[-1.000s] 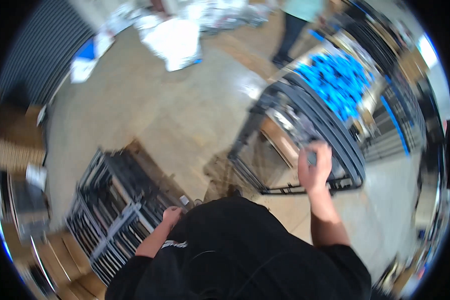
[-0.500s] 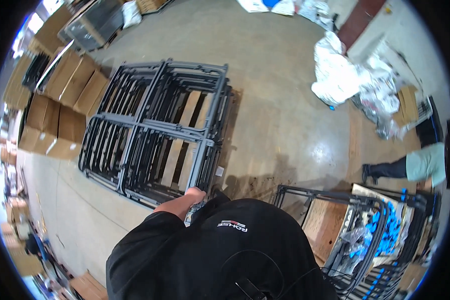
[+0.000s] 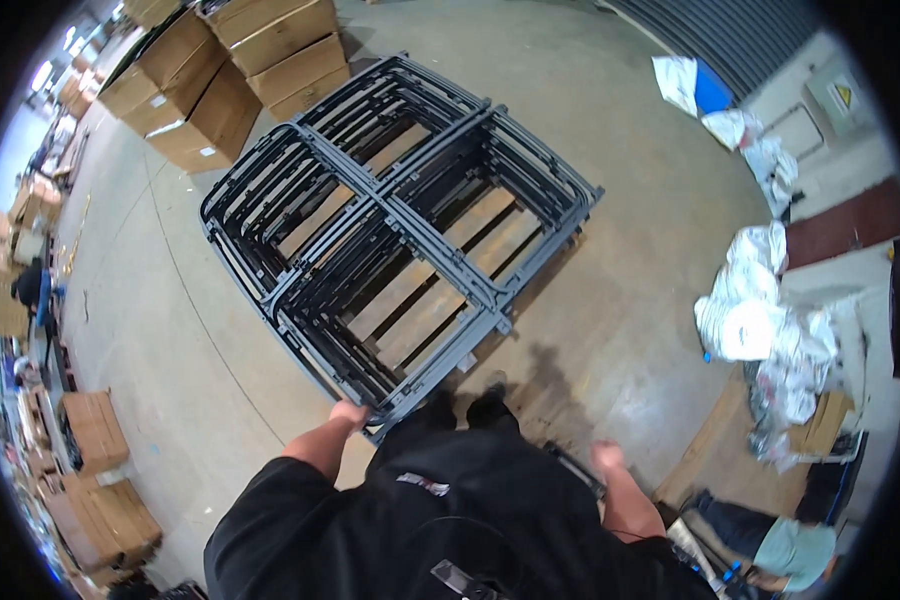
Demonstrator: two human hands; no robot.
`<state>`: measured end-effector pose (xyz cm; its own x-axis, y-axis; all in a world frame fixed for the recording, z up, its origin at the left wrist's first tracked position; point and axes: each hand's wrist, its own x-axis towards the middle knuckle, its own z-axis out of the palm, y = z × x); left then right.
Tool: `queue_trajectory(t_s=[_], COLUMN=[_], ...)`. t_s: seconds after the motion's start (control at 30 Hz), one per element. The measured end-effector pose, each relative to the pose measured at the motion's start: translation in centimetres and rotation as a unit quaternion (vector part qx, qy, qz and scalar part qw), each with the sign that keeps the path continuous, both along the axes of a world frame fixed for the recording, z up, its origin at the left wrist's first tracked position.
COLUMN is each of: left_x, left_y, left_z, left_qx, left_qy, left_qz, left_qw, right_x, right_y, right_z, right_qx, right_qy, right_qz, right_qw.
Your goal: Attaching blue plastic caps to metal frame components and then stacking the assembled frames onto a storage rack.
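A stack of dark grey metal frames, each divided by crossing bars, lies on a wooden pallet in front of me. My left hand is at the stack's nearest corner, its fingers closed around the frame edge there. My right hand is away from the stack, low on the right and smeared by motion; its fingers are not clear. Beside it a dark bar shows, partly covered by my body.
Large cardboard boxes stand beyond the stack at left, with more boxes at lower left. White sacks lie along the right wall. A co-worker in a light green top is at the lower right.
My view has turned right, so the stack appears rotated and more central. My left hand now shows at its nearest corner. My right hand has come into sight. The co-worker appears lower.
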<state>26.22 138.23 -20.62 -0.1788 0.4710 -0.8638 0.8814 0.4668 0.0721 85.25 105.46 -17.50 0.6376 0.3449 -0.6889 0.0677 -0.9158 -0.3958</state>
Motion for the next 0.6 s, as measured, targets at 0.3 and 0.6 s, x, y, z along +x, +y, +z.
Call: queue_trajectory(t_s=[0.3, 0.6], left_x=[0.6, 4.1], left_y=[-4.8, -4.1], left_z=[-4.9, -0.9], left_qx=[0.195, 0.143], left_qy=[0.036, -0.129], left_qz=[0.442, 0.569], left_qw=[0.875, 0.799], right_x=[-6.2, -14.6], right_y=[41.1, 53.2], right_z=[-5.4, -7.6], right_qx=[0.062, -0.025], right_qy=[-0.027, -0.017], right_qz=[0.394, 0.481], right_qw=[0.917, 0.876])
